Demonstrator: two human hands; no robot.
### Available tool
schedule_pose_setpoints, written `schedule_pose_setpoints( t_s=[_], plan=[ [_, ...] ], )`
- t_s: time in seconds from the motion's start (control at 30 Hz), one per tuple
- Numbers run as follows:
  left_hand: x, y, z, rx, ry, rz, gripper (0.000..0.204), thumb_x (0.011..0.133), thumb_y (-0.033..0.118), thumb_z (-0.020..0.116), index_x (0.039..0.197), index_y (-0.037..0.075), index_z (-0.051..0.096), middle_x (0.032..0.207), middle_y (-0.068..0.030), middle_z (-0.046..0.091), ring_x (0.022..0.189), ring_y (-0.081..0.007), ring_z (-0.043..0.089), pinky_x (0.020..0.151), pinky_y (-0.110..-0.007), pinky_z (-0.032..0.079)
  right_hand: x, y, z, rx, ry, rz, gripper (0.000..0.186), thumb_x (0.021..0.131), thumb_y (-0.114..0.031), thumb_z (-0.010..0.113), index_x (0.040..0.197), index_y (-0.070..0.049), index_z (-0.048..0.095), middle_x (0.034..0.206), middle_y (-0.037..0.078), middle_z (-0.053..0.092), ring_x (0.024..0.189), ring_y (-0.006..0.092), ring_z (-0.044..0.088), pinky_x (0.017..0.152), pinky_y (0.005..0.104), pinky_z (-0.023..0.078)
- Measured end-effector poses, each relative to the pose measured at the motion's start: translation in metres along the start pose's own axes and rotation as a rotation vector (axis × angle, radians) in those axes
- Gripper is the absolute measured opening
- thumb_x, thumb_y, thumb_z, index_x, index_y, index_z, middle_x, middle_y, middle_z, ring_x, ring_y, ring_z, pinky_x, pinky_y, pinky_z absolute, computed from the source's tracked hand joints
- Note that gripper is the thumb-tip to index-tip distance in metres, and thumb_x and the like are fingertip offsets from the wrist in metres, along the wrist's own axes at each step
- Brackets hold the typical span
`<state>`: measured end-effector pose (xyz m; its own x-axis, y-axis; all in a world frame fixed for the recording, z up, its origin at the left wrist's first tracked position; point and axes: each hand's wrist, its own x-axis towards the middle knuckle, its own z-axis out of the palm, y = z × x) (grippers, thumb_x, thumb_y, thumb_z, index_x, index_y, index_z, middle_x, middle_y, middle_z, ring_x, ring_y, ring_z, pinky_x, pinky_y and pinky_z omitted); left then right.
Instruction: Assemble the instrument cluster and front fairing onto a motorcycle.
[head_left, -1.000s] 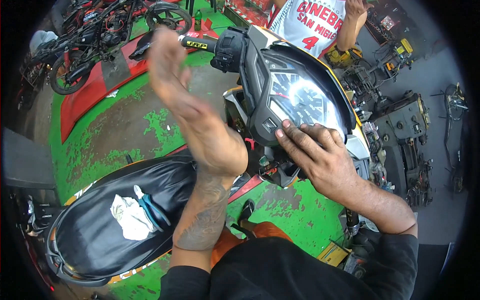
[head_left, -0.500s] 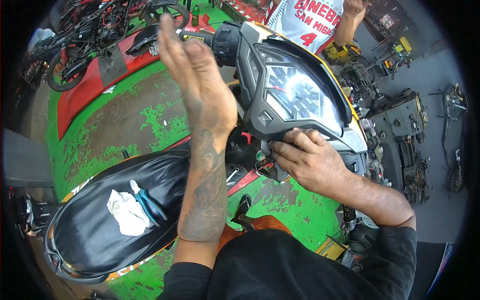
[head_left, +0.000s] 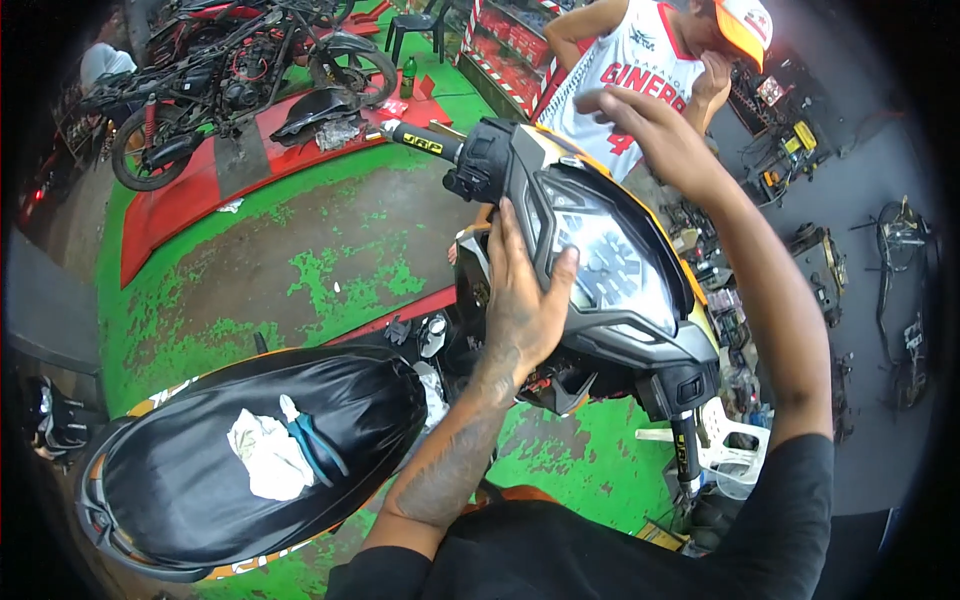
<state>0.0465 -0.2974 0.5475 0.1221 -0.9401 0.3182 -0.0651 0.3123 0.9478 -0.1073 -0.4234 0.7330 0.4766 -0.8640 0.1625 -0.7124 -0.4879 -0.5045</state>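
Observation:
The scooter's instrument panel (head_left: pixel 610 265), under a clear lens full of glare, sits in a dark grey handlebar cover (head_left: pixel 620 338). My left hand (head_left: pixel 528 310) lies against the left edge of that cover, its fingers stretched out and thumb spread near the lens. Beyond the panel's far right side, my right hand (head_left: pixel 665 140) is raised with extended fingers and touches nothing that I can see. It is slightly blurred. The left handlebar grip (head_left: pixel 425 142) and the right handlebar grip (head_left: pixel 686 450) both stick out free of my hands.
On the black scooter seat (head_left: pixel 170 490) lie a white cloth (head_left: pixel 265 455) and blue-handled pliers (head_left: pixel 318 445). A person in a white jersey (head_left: pixel 625 65) stands ahead. A partly stripped motorcycle (head_left: pixel 240 90) is far left; a white plastic chair (head_left: pixel 725 430) stands right.
My left hand has come down from the air onto the cover's left edge. My right hand has left the cover's near edge and risen toward the far side.

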Motion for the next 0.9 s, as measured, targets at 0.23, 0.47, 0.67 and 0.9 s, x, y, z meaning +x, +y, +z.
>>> schedule_pose_setpoints(
  t_s=[0.23,0.47,0.67,0.9],
  plan=[
    [-0.004,-0.003,-0.005,-0.070,0.025,0.000,0.099,0.098,0.044,0.068,0.162,-0.007,0.010,0.150,-0.0343,0.038,0.140,-0.0466,0.045,0.113,-0.050,0.042,0.125,0.026,0.076,0.118,-0.410,0.231,0.084,0.101,-0.073,0.038,0.142,-0.003,0.060,0.143,0.018,0.061,0.131,0.0285,0.057,0.112,0.0415,0.042],
    [0.000,0.001,-0.002,-0.022,0.075,0.046,0.098,0.097,0.040,0.070,0.161,-0.008,0.011,0.149,-0.0391,0.036,0.138,-0.0513,0.046,0.110,-0.051,0.046,0.130,0.019,0.099,-0.188,-0.520,0.162,0.086,0.101,-0.073,0.035,0.129,0.002,0.066,0.135,0.027,0.062,0.129,0.0403,0.058,0.110,0.0440,0.043],
    [0.000,0.003,-0.004,-0.004,0.023,-0.008,0.099,0.095,0.037,0.072,0.161,-0.008,0.012,0.147,-0.0416,0.037,0.133,-0.0546,0.050,0.103,-0.052,0.051,0.125,0.014,0.101,-0.268,-0.449,0.178,0.082,0.105,-0.067,0.029,0.128,0.002,0.067,0.136,0.027,0.061,0.129,0.0401,0.057,0.112,0.0451,0.041],
    [-0.004,0.006,-0.009,-0.049,0.007,-0.028,0.097,0.097,0.033,0.071,0.162,-0.005,0.009,0.154,-0.0337,0.033,0.142,-0.0467,0.042,0.115,-0.051,0.041,0.160,0.042,0.105,-0.057,-0.466,0.106,0.069,0.109,-0.058,0.037,0.108,-0.002,0.076,0.106,0.013,0.072,0.104,0.0200,0.065,0.098,0.0355,0.048]
  ],
)
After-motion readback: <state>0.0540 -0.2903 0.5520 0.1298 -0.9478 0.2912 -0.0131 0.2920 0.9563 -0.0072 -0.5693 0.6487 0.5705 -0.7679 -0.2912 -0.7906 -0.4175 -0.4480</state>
